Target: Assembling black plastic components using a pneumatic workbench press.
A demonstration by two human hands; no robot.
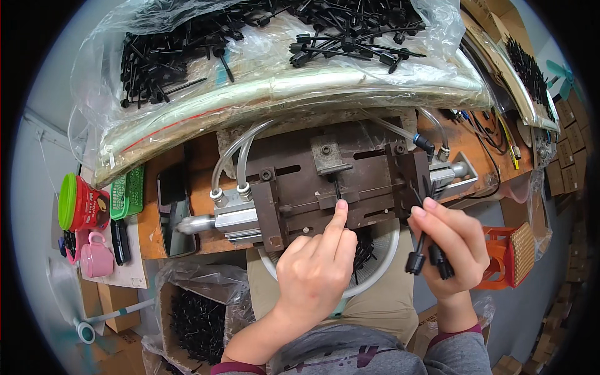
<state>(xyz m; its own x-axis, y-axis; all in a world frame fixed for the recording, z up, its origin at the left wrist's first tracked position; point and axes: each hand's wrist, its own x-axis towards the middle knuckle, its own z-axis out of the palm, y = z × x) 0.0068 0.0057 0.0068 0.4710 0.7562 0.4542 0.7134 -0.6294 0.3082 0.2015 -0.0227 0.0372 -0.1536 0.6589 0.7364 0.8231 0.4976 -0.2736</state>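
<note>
Lower centre of frame: left hand (315, 269) loosely curled, grasping nothing, index finger extended up so its tip presses a small black pin (337, 189) seated upright in the slot of the metal fixture (325, 187). Lower right: right hand (450, 240) closed around a small bunch of black plastic parts (428, 256), stems pointing up toward the fixture's right block, knobbed ends hanging below the fingers. Beneath both hands, a white round bowl (381, 259) on the lap with more black parts in it. Fixture sits mid-frame on a brown workbench (200, 162); clear tubes (234, 156) loop into a pneumatic cylinder (219, 219) on its left side. Left of frame: red container with green lid (81, 203), pink cup (97, 253), green basket (128, 190). Right: orange basket (509, 253). Upper frame, farthest: clear plastic bags (275, 62) holding many black moulded parts.
</note>
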